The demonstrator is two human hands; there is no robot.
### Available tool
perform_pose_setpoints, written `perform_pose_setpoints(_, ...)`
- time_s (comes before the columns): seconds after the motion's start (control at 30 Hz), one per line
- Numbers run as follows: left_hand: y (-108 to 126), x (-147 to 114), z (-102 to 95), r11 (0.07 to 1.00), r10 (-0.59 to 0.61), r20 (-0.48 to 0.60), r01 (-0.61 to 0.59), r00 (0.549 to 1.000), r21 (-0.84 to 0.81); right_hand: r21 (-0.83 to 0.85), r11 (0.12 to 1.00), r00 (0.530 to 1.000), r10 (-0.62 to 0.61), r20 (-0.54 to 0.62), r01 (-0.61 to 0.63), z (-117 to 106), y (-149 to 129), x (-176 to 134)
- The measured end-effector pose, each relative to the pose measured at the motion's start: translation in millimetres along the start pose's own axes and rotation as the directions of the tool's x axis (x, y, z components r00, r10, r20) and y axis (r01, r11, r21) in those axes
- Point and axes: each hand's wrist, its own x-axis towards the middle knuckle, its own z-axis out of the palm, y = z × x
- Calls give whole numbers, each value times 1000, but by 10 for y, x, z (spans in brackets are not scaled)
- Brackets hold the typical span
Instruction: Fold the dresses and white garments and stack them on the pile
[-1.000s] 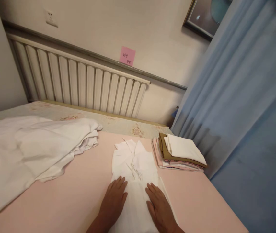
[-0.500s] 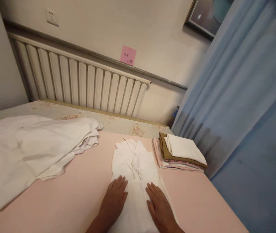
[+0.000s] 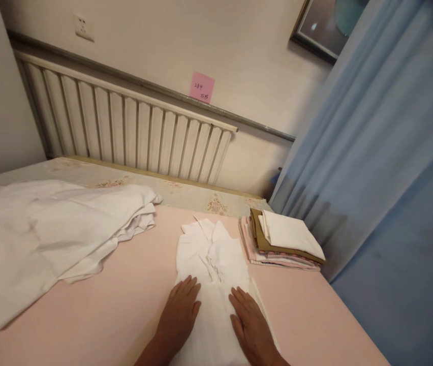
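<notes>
A white collared garment, with ruffles down its front, lies in a long narrow shape on the pink bed sheet. My left hand rests flat on its left side, fingers stretched out. On the opposite side, my right hand lies with the palm down on the cloth and the fingers extended. Neither hand grips anything. The collar points away from me, beyond the fingertips, and the near end of the garment runs out of view at the bottom.
A stack of folded clothes, white on top of brown, sits at the right. To the left lies a loose heap of white cloth. Behind the bed are a radiator and a pink note; a blue curtain hangs at the right.
</notes>
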Motion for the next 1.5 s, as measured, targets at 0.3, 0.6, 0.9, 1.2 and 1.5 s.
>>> perform_pose_setpoints(0.3,10,6,-8,999,-20,14,21,1000,-46,1,1000,1000,0,-5,0,26,17,-26)
perform_pose_setpoints(0.6,26,18,-47,999,-24,39,25,999,-28,7,1000,1000,5,3,-5,1,1,-8)
perform_pose_setpoints(0.9,20,10,-21,999,-29,45,30,999,-28,9,1000,1000,4,0,-4,15,13,-19)
perform_pose_setpoints(1.2,15,12,-17,1000,-15,16,15,1000,-21,13,1000,1000,10,16,-10,9,12,-23)
perform_pose_setpoints(1.5,15,3,-21,1000,-15,16,15,1000,-26,25,1000,1000,15,3,-15,3,6,-8)
